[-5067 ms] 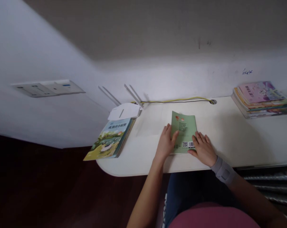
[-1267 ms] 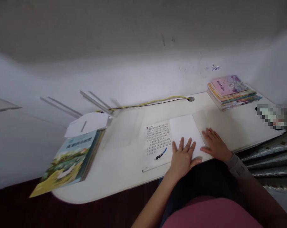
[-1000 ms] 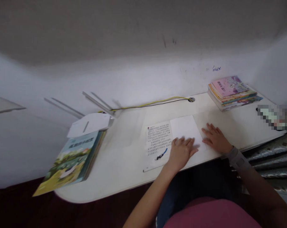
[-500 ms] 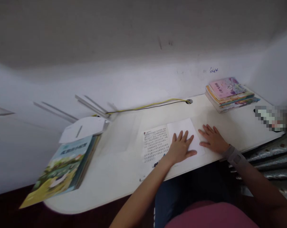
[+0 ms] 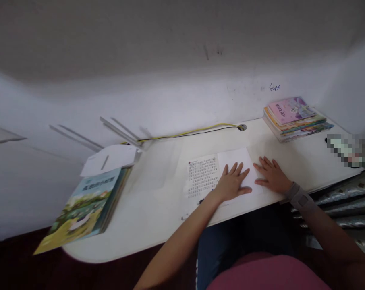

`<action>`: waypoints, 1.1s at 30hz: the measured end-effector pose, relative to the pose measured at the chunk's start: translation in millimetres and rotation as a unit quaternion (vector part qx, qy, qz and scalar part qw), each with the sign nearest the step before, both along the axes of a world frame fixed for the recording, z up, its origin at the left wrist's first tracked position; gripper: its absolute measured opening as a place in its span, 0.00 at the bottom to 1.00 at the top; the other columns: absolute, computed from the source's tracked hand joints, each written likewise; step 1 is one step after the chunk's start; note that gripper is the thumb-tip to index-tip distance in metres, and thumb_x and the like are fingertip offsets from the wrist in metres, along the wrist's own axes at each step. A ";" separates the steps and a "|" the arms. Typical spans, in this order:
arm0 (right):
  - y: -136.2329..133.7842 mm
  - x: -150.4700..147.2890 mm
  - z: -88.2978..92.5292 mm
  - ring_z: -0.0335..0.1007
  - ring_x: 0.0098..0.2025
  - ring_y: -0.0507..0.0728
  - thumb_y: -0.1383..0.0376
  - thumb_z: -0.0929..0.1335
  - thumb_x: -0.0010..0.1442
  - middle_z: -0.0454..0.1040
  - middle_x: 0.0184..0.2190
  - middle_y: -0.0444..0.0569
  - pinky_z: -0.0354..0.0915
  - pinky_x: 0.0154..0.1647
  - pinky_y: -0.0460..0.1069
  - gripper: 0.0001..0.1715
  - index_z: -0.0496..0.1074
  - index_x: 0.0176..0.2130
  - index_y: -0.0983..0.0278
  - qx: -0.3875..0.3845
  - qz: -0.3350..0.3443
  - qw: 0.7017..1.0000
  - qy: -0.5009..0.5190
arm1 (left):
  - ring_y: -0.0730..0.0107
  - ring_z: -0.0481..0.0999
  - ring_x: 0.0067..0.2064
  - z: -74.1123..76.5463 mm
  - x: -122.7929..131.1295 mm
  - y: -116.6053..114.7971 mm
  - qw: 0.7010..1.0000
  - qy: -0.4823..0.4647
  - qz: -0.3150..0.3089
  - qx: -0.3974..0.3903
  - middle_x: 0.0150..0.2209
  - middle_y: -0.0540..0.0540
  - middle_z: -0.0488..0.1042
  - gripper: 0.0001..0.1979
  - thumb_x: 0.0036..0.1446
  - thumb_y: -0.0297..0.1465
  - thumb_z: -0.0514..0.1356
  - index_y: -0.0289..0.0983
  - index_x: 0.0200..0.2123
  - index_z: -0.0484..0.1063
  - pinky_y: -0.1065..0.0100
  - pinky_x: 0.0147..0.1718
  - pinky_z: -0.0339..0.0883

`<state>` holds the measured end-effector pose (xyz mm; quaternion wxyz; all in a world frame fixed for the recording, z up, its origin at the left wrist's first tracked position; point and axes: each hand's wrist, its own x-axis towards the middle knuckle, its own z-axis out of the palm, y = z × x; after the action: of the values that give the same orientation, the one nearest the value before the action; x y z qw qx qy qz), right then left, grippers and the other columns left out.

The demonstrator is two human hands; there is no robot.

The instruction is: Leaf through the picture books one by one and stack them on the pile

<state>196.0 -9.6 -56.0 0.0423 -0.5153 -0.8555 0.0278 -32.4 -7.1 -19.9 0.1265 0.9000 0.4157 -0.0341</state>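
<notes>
An open booklet [image 5: 202,175] lies on the white desk [image 5: 146,217], its left page filled with lines of small print and its right page blank. My left hand [image 5: 233,183] rests flat on the blank page with its fingers spread. Part of a small dark object at the lower edge of the printed page is covered by my left forearm. Just right of the booklet, my right hand [image 5: 271,176] lies with fingers apart, palm down on the desk. A grey band with a watch-like square is around the right wrist. Neither hand holds anything.
On the left is a stack of picture books [image 5: 88,201], overhanging the desk edge, with a white lamp-like piece [image 5: 110,160] behind. More books [image 5: 295,117] are piled at back right. A yellow cable [image 5: 194,129] runs along the wall. A blurred-out phone-like object [image 5: 347,151] lies far right.
The whole view has shifted slightly, so the desk and books appear a little further right and higher. Both hands keep their flat, spread pose in the same places.
</notes>
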 end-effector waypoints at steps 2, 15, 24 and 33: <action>0.3 0.2 -0.5 0.40 0.67 0.69 0.43 0.57 0.60 0.47 0.66 0.62 0.43 0.61 0.67 0.42 0.52 0.65 0.62 0.001 0.000 1.000 0.002 | 0.47 0.40 0.67 -1.5 0.1 2.2 1.000 -0.001 -0.005 0.005 0.67 0.35 0.43 0.44 0.54 0.59 0.45 0.37 0.66 0.46 0.41 0.61 0.35; 0.3 -1.2 1.6 0.41 0.67 0.69 0.43 0.58 0.60 0.48 0.65 0.65 0.44 0.61 0.67 0.42 0.53 0.64 0.65 0.001 0.002 1.000 0.001 | 0.48 0.40 0.67 -0.1 14.8 7.2 1.000 -0.016 -0.011 -0.003 0.67 0.33 0.42 0.48 0.55 0.58 0.44 0.29 0.66 0.38 0.44 0.61 0.35; -1.1 2.4 -0.7 0.44 0.66 0.67 0.47 0.60 0.61 0.52 0.64 0.62 0.48 0.60 0.66 0.36 0.58 0.61 0.64 0.036 -0.015 0.999 0.033 | 0.44 0.46 0.66 -22.3 -74.9 -25.3 0.941 -0.141 0.268 0.148 0.65 0.26 0.48 0.40 0.59 0.51 0.47 0.29 0.65 0.45 0.44 0.58 0.51; -37.5 -119.2 25.3 0.40 0.67 0.69 0.45 0.61 0.60 0.48 0.66 0.57 0.42 0.62 0.69 0.37 0.57 0.62 0.58 0.060 0.129 0.988 0.059 | 0.51 0.61 0.61 -36.5 -116.8 -52.8 0.881 -0.263 0.372 0.131 0.61 0.28 0.58 0.34 0.62 0.44 0.48 0.30 0.65 0.45 0.49 0.56 0.60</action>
<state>76.8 -47.0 -30.7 0.1195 -0.3951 -0.9108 0.0119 -149.2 -59.9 -56.4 0.1158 0.6637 0.6717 0.3082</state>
